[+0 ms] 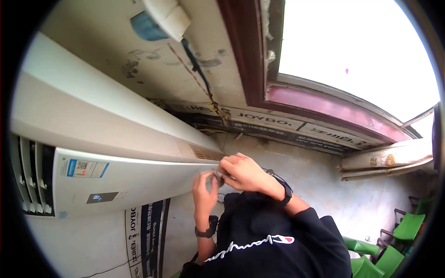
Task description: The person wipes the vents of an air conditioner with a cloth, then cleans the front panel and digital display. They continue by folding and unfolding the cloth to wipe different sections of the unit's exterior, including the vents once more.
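My left hand (204, 191) and my right hand (242, 172) meet in front of my body, beside the lower part of a tall white standing air conditioner (153, 180). Both have bent fingers closed around a small greyish, crumpled thing (219, 178), mostly hidden by them. It looks like a cloth, but its kind is not clear. Slight motion blurs my left fingers. The air conditioner carries a blue-edged label (88, 168), a lit display (102, 198) and dark louvres (34, 178) at its upper end. Black bands circle both wrists.
A window (352, 41) with a dark red frame fills the upper right. Printed banner strips (264, 119) run along the wall's base. A blue-and-white pipe fitting (160, 21) and wires hang on the wall. A patterned curtain (384, 160) and green chairs (409, 226) are on the right.
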`<state>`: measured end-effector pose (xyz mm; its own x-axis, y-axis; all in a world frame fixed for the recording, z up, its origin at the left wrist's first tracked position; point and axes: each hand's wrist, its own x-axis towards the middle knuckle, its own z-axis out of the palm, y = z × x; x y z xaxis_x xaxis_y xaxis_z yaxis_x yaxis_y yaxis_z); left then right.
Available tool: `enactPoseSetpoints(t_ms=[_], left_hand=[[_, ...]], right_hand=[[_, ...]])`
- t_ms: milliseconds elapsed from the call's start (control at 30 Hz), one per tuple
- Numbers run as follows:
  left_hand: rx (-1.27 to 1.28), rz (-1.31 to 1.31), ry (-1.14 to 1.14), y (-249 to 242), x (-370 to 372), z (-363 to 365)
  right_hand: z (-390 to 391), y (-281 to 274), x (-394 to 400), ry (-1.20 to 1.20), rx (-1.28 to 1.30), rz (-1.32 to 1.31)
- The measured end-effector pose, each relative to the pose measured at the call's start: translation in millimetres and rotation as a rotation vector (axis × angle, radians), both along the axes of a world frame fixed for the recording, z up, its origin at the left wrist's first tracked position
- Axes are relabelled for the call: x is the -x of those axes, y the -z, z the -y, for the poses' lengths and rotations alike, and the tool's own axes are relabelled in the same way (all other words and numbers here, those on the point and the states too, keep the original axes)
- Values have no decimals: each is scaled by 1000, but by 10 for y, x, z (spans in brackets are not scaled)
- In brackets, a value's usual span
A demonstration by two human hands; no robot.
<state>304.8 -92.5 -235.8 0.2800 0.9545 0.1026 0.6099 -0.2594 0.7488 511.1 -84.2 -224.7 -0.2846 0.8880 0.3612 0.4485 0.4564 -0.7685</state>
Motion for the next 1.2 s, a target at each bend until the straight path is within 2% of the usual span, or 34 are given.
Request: enactPoseSetpoints(t_ms=[33, 67, 167, 300, 433, 533, 633, 667, 700, 767, 833, 900, 933, 967, 1033, 1067, 1133, 1200], left_hand=[[38, -42, 46, 49, -171, -12], [196, -4, 85, 125, -328, -11], [177, -89, 274, 344, -798, -61], [260, -193, 478, 275, -1366, -211], [148, -207, 580, 489, -1727, -267], [289, -291, 567, 428, -2058, -386], [368, -318, 527, 477, -2339, -582], [351, -268, 498, 447, -2414, -664], [346, -115, 421, 509, -2508, -762], [340, 178, 273, 703, -2671, -938], [353, 299, 195, 805, -2847, -1173], [435, 439, 110, 1018, -2985, -1398], [587, 325, 156, 1113, -2951, -1561], [577, 396, 145, 1161, -3005, -1643], [563, 540, 115, 1278, -3087, -1718], [544, 585, 126, 1398, -3116, -1733], [573, 520, 107, 1453, -3096, -1721], [553, 466, 86, 1425, -3124, -1651]], right_hand=[[15, -53, -157, 15, 3, 0], [39, -106, -307, 31, 4, 2], [117, -158, -691, 122, -9, 15], [234, -227, -1127, 255, 32, 27], [333, -369, -1428, 468, -2, 3], [386, -359, -1629, 677, -14, 58], [372, -232, -1819, 868, 106, 11], [345, -156, -1880, 926, 91, -36], [285, -138, -1924, 977, 119, -106], [19, -14, -1975, 1055, 3, -177], [-334, 99, -2051, 998, -9, 20], [-711, 336, -2065, 857, 82, 105], [-898, 437, -2075, 801, 107, 258], [-1058, 705, -2099, 757, 5, 320], [-1293, 1153, -2154, 674, 156, 338], [-1345, 1269, -2212, 663, 115, 337], [-1376, 1368, -2275, 631, 49, 324], [-1334, 1412, -2364, 567, 133, 377]])
